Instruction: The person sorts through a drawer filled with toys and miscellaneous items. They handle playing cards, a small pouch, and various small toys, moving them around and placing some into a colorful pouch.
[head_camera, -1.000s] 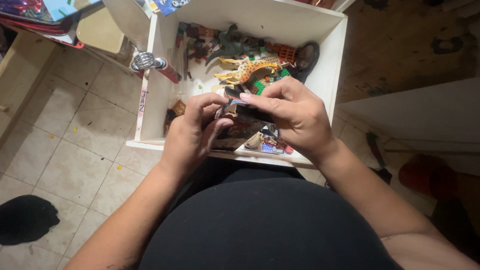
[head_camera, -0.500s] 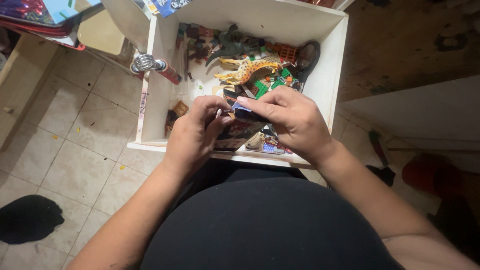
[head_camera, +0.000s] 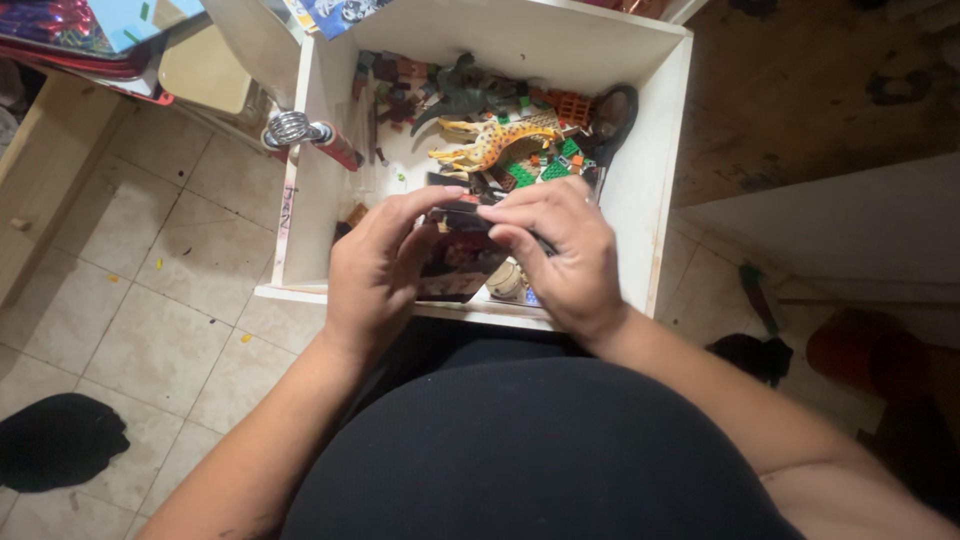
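Hands first: I see the left hand (head_camera: 375, 275) and right hand (head_camera: 560, 250) meeting over a white drawer (head_camera: 670, 130), both pinching a small dark toy piece (head_camera: 462, 215) between thumbs and fingertips, w/ fingers curled round it. It sits right above a dark printed card (head_camera: 452, 268), which the left hand seems to prop from the side; I can't tell if piece & card join. Behind: a spotted toy giraffe (head_camera: 495, 140), a dark toy dinosaur (head_camera: 465, 92), loose building bricks (head_camera: 535, 172). Metal-topped red cylinder (head_camera: 310, 133) lies outside the drawer, on tiled floor (head_camera: 150, 300). Clutter crowds the drawer's back half.
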